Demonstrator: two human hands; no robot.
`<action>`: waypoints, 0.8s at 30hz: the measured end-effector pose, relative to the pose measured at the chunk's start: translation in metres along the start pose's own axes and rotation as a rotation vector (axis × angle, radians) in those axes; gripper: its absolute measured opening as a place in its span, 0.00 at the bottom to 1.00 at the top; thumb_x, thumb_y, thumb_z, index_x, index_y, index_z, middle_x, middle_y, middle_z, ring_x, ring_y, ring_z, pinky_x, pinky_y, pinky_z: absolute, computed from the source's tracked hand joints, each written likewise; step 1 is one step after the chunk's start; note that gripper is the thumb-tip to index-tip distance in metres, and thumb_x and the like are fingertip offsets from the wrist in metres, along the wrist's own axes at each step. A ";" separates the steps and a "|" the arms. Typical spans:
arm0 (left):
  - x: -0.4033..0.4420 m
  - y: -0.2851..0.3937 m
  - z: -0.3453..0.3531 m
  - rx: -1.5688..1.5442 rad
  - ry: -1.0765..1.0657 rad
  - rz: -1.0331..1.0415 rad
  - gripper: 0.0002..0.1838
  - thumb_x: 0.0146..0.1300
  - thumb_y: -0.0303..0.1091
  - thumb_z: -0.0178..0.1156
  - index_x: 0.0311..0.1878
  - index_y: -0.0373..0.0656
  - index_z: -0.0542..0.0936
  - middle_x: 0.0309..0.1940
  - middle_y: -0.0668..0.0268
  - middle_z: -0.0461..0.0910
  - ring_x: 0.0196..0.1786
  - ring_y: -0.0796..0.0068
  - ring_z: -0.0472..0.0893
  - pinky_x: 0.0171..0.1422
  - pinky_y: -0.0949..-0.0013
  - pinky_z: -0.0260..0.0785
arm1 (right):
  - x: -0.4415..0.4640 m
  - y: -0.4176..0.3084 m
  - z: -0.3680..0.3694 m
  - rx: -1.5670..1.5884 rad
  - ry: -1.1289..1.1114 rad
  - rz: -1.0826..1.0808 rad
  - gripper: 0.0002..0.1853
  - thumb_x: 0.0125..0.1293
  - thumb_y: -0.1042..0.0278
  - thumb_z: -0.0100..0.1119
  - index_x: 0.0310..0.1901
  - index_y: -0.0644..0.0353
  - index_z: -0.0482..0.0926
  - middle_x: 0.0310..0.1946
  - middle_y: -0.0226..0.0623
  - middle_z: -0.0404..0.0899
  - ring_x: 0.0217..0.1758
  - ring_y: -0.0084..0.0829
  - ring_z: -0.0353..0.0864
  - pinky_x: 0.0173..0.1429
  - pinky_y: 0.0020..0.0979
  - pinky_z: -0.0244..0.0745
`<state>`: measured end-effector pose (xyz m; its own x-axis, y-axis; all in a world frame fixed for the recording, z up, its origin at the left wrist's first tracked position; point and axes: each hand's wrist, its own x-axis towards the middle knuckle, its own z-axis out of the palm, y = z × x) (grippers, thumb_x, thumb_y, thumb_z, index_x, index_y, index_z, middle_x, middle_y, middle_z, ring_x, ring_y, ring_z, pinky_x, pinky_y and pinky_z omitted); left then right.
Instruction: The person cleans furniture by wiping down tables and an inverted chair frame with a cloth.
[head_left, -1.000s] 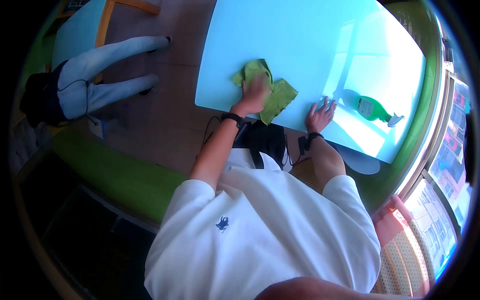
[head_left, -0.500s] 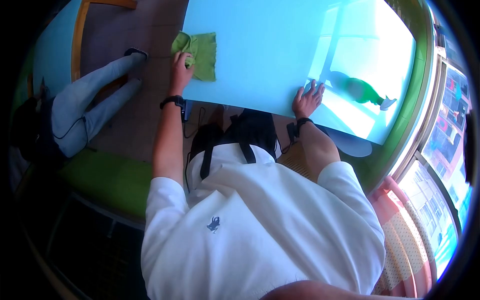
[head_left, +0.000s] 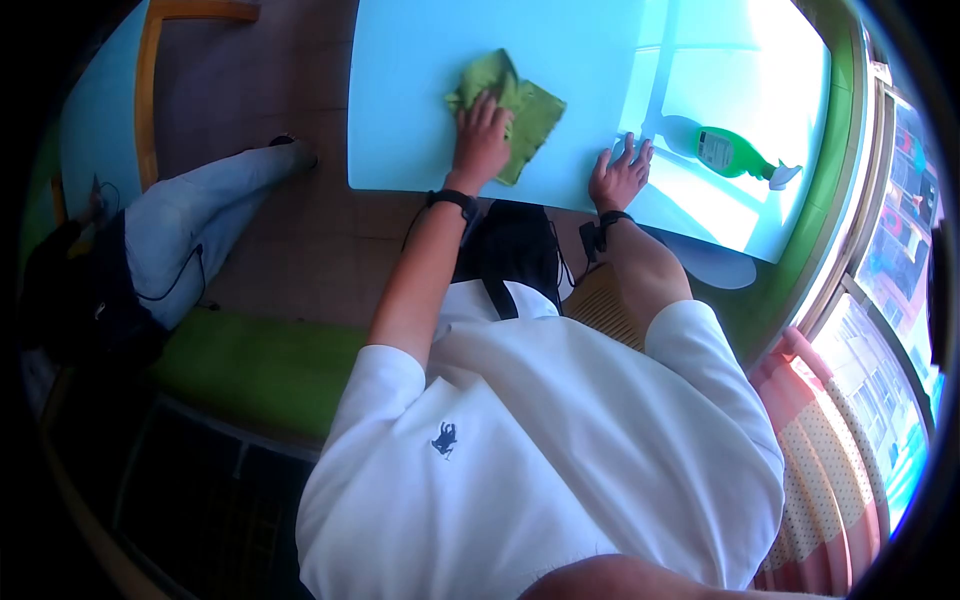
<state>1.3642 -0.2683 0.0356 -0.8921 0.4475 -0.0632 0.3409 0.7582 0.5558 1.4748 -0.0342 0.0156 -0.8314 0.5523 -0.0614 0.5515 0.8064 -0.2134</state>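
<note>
My left hand (head_left: 483,140) presses on a crumpled green cloth (head_left: 532,122), its fingers curled over the cloth's left part. The cloth lies on the pale blue table (head_left: 420,60) near its front edge, with a flap spread out to the right of the hand. My right hand (head_left: 620,178) rests on the tabletop with fingers spread, holding nothing. To its right a green spray bottle (head_left: 732,153) with a white nozzle lies on its side in bright glare.
At the left another person (head_left: 190,220) in light blue jeans bends beside a second table (head_left: 100,120) with a wooden frame. A green bench (head_left: 250,370) runs behind me. On the right are a window (head_left: 895,250) and a pink patterned curtain (head_left: 815,460).
My left hand has moved right with the green cloth, from the table's left edge further onto the tabletop. My right hand stays on the table. The other person's legs have shifted.
</note>
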 end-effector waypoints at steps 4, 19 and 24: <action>0.002 0.032 0.010 -0.112 -0.103 0.092 0.16 0.53 0.30 0.62 0.46 0.51 0.73 0.68 0.59 0.65 0.74 0.58 0.59 0.74 0.40 0.47 | 0.003 0.003 -0.001 0.014 0.029 -0.015 0.31 0.67 0.51 0.45 0.70 0.53 0.60 0.74 0.52 0.50 0.79 0.48 0.43 0.77 0.47 0.39; -0.063 -0.175 -0.135 0.230 -0.214 -0.302 0.21 0.62 0.33 0.59 0.57 0.47 0.68 0.46 0.47 0.79 0.47 0.40 0.78 0.47 0.46 0.71 | 0.000 0.005 -0.004 0.000 0.006 -0.007 0.32 0.68 0.52 0.45 0.71 0.55 0.58 0.74 0.54 0.49 0.79 0.49 0.43 0.77 0.48 0.38; -0.059 -0.115 -0.119 0.418 -0.333 -0.478 0.24 0.61 0.43 0.60 0.59 0.51 0.69 0.44 0.49 0.81 0.44 0.44 0.82 0.44 0.45 0.74 | 0.000 0.006 -0.001 0.027 0.054 -0.010 0.32 0.66 0.48 0.44 0.70 0.51 0.60 0.74 0.50 0.49 0.78 0.48 0.44 0.76 0.49 0.39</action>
<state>1.3423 -0.4382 0.0736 -0.8569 0.0919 -0.5072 0.0806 0.9958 0.0444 1.4783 -0.0297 0.0151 -0.8318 0.5550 -0.0067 0.5401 0.8066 -0.2402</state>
